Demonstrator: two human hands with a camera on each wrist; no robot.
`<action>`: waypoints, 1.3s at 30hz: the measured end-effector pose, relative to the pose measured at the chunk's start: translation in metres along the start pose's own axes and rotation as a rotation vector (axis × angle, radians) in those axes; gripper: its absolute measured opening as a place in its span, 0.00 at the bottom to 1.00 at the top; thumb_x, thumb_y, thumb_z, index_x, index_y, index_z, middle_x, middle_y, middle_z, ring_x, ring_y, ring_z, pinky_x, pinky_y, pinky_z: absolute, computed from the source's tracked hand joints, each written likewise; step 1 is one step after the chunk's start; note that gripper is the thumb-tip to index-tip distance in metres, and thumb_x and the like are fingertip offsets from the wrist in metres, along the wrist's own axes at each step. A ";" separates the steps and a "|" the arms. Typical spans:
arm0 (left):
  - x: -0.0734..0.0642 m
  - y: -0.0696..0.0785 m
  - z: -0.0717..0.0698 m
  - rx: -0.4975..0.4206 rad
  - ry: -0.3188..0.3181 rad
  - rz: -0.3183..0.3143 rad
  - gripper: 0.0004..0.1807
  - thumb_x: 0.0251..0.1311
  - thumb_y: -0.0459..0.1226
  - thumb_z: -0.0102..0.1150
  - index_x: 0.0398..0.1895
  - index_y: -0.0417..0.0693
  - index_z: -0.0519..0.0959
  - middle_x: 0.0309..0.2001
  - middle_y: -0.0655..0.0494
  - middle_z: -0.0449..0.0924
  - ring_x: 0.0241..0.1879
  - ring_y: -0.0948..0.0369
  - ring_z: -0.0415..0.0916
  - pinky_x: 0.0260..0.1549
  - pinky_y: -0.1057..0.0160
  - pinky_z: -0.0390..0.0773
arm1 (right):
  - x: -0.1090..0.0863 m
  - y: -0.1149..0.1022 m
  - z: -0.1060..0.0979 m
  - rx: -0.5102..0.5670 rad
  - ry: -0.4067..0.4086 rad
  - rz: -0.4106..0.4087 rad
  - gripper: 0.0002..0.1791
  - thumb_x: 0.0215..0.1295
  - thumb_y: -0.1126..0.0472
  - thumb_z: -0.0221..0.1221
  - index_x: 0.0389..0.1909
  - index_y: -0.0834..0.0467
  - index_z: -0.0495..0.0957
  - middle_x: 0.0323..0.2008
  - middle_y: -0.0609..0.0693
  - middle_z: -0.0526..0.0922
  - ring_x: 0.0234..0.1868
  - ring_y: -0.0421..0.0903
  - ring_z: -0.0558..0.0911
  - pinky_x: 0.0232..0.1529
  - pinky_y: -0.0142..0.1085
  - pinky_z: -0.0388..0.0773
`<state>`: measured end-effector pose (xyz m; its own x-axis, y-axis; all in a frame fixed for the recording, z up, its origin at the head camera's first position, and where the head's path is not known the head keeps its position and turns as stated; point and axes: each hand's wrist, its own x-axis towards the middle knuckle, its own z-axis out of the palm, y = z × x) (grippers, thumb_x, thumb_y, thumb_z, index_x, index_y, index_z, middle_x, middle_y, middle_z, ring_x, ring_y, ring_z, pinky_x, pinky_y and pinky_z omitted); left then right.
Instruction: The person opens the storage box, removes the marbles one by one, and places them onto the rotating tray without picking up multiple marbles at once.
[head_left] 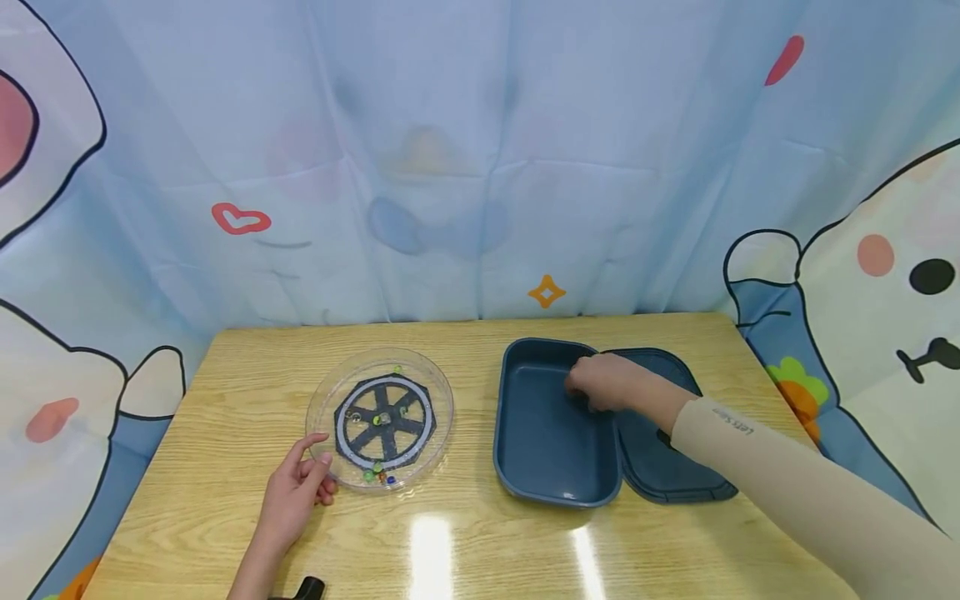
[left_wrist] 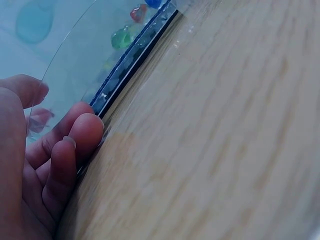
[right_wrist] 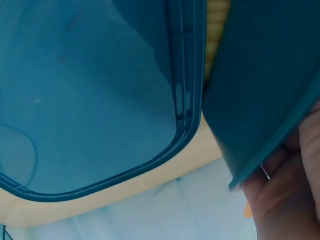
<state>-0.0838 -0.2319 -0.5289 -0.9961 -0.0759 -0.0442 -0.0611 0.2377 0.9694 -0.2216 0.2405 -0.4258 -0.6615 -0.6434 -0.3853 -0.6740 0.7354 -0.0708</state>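
Note:
A round clear dish (head_left: 442, 446) sits on the left of the table, with small coloured beads (head_left: 368, 476) and a black-and-white spoked wheel pattern inside its outline. My left hand (head_left: 296, 492) holds its near-left rim. In the left wrist view, curled fingertips (left_wrist: 86, 131) meet the dish's lower edge, close to the wood. Right of centre stands a deep blue rectangular container (head_left: 555, 454), its inside bare where it shows. My right hand (head_left: 611, 382) grips its right wall near the far corner. In the right wrist view, fingers (right_wrist: 280, 185) lie behind that wall (right_wrist: 265, 85).
A blue lid (head_left: 675, 467) lies right beside the container, its raised rim (right_wrist: 197, 75) facing up. Behind the wooden table (head_left: 255, 375) hangs a printed light-blue curtain (head_left: 450, 167). A small black object (head_left: 309, 588) shows by the left wrist.

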 end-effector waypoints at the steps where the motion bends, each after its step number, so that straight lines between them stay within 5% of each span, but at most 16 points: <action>1: 0.000 0.000 0.000 0.000 -0.002 -0.001 0.19 0.74 0.38 0.53 0.65 0.47 0.70 0.22 0.46 0.78 0.18 0.57 0.77 0.21 0.60 0.82 | -0.001 0.000 0.002 -0.015 -0.002 0.003 0.13 0.58 0.74 0.66 0.37 0.54 0.84 0.29 0.47 0.81 0.26 0.43 0.77 0.28 0.38 0.76; 12: 0.001 0.000 -0.001 0.013 0.001 -0.017 0.19 0.74 0.39 0.53 0.65 0.48 0.71 0.22 0.45 0.78 0.18 0.57 0.77 0.21 0.60 0.82 | -0.001 0.011 0.011 -0.012 0.096 -0.043 0.18 0.65 0.77 0.58 0.26 0.50 0.81 0.21 0.42 0.72 0.21 0.40 0.61 0.25 0.38 0.60; 20: 0.000 0.000 -0.001 -0.004 0.006 -0.022 0.19 0.74 0.38 0.54 0.65 0.47 0.71 0.22 0.45 0.78 0.18 0.57 0.77 0.21 0.60 0.82 | 0.010 0.010 0.013 0.044 0.157 -0.085 0.14 0.63 0.74 0.62 0.29 0.50 0.81 0.23 0.40 0.74 0.24 0.38 0.68 0.27 0.36 0.67; 28: 0.000 0.000 0.001 -0.001 0.003 -0.028 0.19 0.74 0.37 0.54 0.65 0.47 0.70 0.22 0.45 0.78 0.18 0.58 0.76 0.21 0.60 0.82 | 0.012 -0.004 0.009 0.334 0.221 -0.051 0.13 0.63 0.66 0.67 0.48 0.57 0.84 0.41 0.45 0.85 0.40 0.40 0.82 0.39 0.34 0.80; 39: 0.000 0.000 0.000 -0.003 0.006 -0.023 0.19 0.74 0.36 0.54 0.65 0.47 0.70 0.22 0.45 0.78 0.18 0.58 0.77 0.21 0.60 0.82 | 0.020 -0.037 -0.015 0.685 0.354 -0.167 0.09 0.63 0.62 0.68 0.44 0.57 0.87 0.40 0.45 0.85 0.39 0.38 0.84 0.40 0.34 0.82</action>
<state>-0.0837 -0.2315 -0.5286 -0.9941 -0.0870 -0.0652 -0.0839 0.2325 0.9690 -0.2146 0.1973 -0.4166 -0.7120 -0.7021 -0.0116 -0.4976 0.5162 -0.6971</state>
